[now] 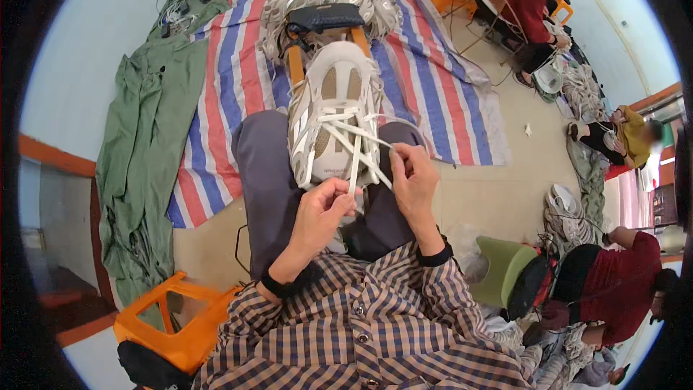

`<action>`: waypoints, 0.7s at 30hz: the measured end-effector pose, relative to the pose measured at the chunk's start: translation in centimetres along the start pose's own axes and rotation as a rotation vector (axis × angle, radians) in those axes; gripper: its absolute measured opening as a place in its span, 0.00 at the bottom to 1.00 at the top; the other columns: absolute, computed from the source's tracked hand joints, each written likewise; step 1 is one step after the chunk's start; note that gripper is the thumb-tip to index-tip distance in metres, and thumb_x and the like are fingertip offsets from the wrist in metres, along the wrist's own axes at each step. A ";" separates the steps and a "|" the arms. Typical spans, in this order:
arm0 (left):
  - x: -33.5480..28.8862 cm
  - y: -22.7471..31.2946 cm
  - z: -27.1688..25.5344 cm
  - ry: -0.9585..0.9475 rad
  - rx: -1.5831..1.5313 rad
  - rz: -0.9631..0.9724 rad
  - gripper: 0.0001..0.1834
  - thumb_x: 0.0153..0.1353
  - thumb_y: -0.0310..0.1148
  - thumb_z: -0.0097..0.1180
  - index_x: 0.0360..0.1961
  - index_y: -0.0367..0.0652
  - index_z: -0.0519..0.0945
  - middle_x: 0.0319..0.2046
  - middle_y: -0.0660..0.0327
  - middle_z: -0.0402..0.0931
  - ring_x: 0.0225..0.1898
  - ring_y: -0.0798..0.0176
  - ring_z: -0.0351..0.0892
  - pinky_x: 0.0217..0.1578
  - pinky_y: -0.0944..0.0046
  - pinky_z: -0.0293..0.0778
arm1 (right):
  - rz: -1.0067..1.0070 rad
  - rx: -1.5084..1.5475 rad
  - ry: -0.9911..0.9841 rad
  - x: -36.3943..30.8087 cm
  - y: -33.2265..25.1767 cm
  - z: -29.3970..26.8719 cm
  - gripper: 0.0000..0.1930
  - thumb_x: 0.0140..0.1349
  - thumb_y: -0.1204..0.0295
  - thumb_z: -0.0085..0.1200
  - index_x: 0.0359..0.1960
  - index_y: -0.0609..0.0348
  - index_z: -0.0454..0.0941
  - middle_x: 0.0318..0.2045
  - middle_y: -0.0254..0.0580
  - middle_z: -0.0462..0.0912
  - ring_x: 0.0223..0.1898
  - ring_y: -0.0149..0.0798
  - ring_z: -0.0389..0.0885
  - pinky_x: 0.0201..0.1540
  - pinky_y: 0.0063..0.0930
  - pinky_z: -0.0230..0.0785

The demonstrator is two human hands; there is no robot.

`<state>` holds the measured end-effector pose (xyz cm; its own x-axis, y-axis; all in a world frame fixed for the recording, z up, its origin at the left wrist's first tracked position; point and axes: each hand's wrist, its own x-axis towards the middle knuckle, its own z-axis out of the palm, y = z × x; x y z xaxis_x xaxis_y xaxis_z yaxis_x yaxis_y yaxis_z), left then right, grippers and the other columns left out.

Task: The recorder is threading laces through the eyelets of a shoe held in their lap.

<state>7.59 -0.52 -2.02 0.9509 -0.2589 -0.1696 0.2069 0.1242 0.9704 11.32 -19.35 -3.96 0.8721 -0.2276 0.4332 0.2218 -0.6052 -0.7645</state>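
A white sneaker (333,65) with beige mesh panels lies over my knees, its toe pointing away from me. White shoelaces (355,155) cross loosely over its tongue, threaded at the far rows of eyelets. My left hand (323,211) is closed near the heel end, pinching a lace that runs up to the eyelets. My right hand (414,179) sits just right of the shoe, thumb and fingers pinched on another lace stretched from the right eyelet side. Both lace tips are partly hidden by my fingers.
Beyond the shoe, an orange stool (296,65) carries a black pouch (325,16), with a heap of white shoes (372,0) behind. Striped sheeting (216,101) covers the floor. Another orange stool (173,321) stands at left. Several people work at right, near a green chair (498,267).
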 end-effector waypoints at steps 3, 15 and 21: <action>-0.1 0.3 0.6 0.057 0.208 -0.024 0.08 0.65 0.30 0.54 0.37 0.36 0.80 0.23 0.67 0.76 0.27 0.77 0.73 0.30 0.75 0.70 | -0.016 -0.061 0.014 -0.5 0.5 -0.3 0.04 0.60 0.74 0.57 0.36 0.57 0.80 0.30 0.44 0.80 0.28 0.44 0.80 0.30 0.33 0.70; -0.6 -0.4 -0.1 0.032 -0.023 -0.024 0.08 0.65 0.28 0.52 0.39 0.33 0.77 0.25 0.64 0.76 0.26 0.72 0.73 0.32 0.72 0.70 | -0.042 -0.015 0.051 -0.7 -0.7 -0.1 0.05 0.59 0.73 0.59 0.37 0.56 0.81 0.28 0.39 0.79 0.24 0.41 0.80 0.27 0.29 0.69; -0.4 -0.6 -0.5 0.030 -0.040 0.000 0.08 0.66 0.27 0.51 0.39 0.32 0.78 0.25 0.64 0.77 0.26 0.73 0.74 0.31 0.73 0.70 | -0.045 -0.008 0.054 -0.6 -0.8 0.0 0.05 0.59 0.73 0.59 0.36 0.56 0.81 0.28 0.39 0.79 0.25 0.41 0.80 0.26 0.29 0.70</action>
<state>7.18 -0.02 -2.60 0.9572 -0.2302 -0.1752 0.2154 0.1626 0.9629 10.64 -18.70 -3.62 0.8367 -0.2404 0.4921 0.2566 -0.6217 -0.7400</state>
